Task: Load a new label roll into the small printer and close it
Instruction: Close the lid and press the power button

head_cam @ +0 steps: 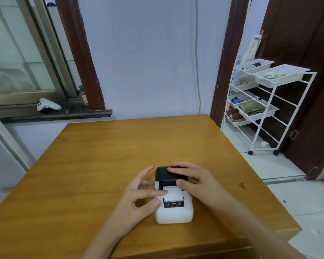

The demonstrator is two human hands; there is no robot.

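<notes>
A small white printer (174, 214) stands on the wooden table (101, 156), near its front edge. Its black lid (165, 175) is tipped up at the far end, and white label paper (173, 195) shows in the opening. My left hand (138, 199) is at the printer's left side, index finger lying on the label paper and thumb against the white body. My right hand (196, 181) rests on the black lid from the right, fingers spread over its top. A dark control panel (173, 204) with a power button sits below the paper.
A white wire rack (266, 105) with trays of small items stands on the floor at the right, beside a dark wooden door. A window sill at the left holds a white game controller (48, 105) and a small bottle.
</notes>
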